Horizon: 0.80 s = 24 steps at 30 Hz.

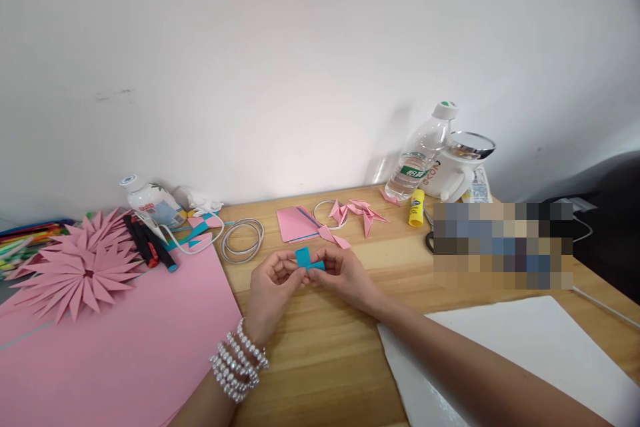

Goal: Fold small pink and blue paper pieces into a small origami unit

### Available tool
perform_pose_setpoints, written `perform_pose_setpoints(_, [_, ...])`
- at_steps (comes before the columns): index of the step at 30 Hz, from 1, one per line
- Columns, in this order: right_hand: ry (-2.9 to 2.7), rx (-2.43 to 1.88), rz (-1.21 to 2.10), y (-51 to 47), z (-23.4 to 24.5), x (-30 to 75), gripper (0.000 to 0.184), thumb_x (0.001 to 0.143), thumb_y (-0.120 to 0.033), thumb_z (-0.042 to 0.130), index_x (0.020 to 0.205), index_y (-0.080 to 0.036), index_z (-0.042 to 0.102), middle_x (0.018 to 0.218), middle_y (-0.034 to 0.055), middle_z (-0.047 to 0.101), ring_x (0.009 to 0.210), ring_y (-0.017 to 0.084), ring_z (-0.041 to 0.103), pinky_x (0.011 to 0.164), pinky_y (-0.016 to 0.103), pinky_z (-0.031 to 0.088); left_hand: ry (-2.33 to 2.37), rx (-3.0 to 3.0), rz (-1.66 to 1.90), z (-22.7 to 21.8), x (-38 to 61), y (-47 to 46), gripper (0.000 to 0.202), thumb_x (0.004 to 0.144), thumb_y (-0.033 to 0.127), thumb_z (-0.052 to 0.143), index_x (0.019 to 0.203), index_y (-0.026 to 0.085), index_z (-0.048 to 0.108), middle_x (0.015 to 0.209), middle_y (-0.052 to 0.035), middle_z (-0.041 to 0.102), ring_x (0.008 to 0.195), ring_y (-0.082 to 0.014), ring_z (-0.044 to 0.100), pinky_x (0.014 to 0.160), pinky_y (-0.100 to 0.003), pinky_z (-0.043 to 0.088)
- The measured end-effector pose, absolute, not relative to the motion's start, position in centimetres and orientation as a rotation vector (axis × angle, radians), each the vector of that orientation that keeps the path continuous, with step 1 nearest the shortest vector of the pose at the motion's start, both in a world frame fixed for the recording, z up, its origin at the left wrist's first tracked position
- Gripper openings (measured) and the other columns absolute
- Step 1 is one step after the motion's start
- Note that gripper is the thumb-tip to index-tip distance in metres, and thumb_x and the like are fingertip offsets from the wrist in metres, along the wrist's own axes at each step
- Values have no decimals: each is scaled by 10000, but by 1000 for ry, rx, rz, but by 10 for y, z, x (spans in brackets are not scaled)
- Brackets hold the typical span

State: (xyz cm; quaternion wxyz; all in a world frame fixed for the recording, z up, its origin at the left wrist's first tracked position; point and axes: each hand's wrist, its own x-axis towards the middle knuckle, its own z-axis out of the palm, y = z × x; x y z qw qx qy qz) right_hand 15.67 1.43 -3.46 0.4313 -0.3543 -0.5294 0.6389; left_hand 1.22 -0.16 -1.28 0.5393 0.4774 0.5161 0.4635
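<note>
Blue paper [303, 257], folded, one piece: we list it between left hand [273, 284] and right hand [346, 277], pinched by both.

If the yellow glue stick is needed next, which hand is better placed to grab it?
Probably the right hand: the glue stick stands on that side, closer to it than to the left hand. Both hands hold the blue paper, though, so the right would need to let go first.
</note>
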Motion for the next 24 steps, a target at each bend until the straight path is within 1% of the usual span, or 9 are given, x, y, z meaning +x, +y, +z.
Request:
perform_pose_setpoints(4, [-1362,-891,1593,14,-35,157,224,664,-319,654,781,-143,579,675,9,612,598,115,575,598,257,464,1269,1228,1164,-15,12,-2,268,649,191,636,880,148,506,601,29,595,548,-105,576,568,-224,462])
perform_pose_setpoints(8, [-1375,-891,1569,13,-33,157,222,674,-331,649,782,-149,583,668,0,591,576,98,541,566,233,443,1291,1263,1175,-15,12,-2,264,644,187,637,873,146,515,602,29,583,559,-102,563,578,-221,453])
perform_pose_setpoints(12, [-1387,-915,1538,14,-34,157,256,672,-372,646,790,-152,589,676,2,586,571,101,538,547,230,451,1280,1248,1127,-13,11,0,235,648,211,633,850,136,540,655,-4,605,591,-112,567,558,-221,458])
perform_pose_setpoints(15, [-1375,-917,1524,14,-36,156,253,721,-406,586,761,-156,580,702,9,582,560,105,546,542,245,474,1265,1228,1147,-14,9,2,202,667,241,622,829,141,553,721,-25,619,615,-122,574,527,-218,463])
perform_pose_setpoints(17, [-1436,-920,1465,12,-35,155,236,758,-393,544,734,-161,582,694,14,581,551,107,541,532,249,474,1245,1195,1182,-14,8,3,196,677,261,616,824,145,557,743,-26,618,628,-127,578,531,-226,477])
perform_pose_setpoints(19, [-1554,-939,1309,8,-32,155,197,775,-350,533,723,-171,595,678,21,589,573,121,540,528,250,463,1237,1139,1221,-13,7,3,198,679,272,617,822,147,561,748,-22,612,644,-132,584,556,-242,496])
perform_pose_setpoints(20, [-1602,-958,1175,7,-30,155,167,777,-322,534,723,-179,600,681,26,594,602,132,543,541,255,459,1232,1102,1239,-13,7,3,200,681,276,617,824,148,562,747,-18,609,642,-134,589,564,-251,502])
perform_pose_setpoints(22, [-1577,-1034,835,4,-28,157,99,779,-259,526,775,-198,604,756,42,604,693,157,548,606,279,463,1220,1026,1266,-11,7,3,207,685,283,614,834,151,558,732,-7,601,607,-132,599,550,-256,504])
perform_pose_setpoints(24, [-1463,-1161,546,5,-30,160,140,777,-199,496,879,-215,591,868,57,583,816,181,535,719,322,459,1205,971,1268,-9,8,3,224,682,285,617,846,147,551,684,4,594,547,-129,600,503,-247,492])
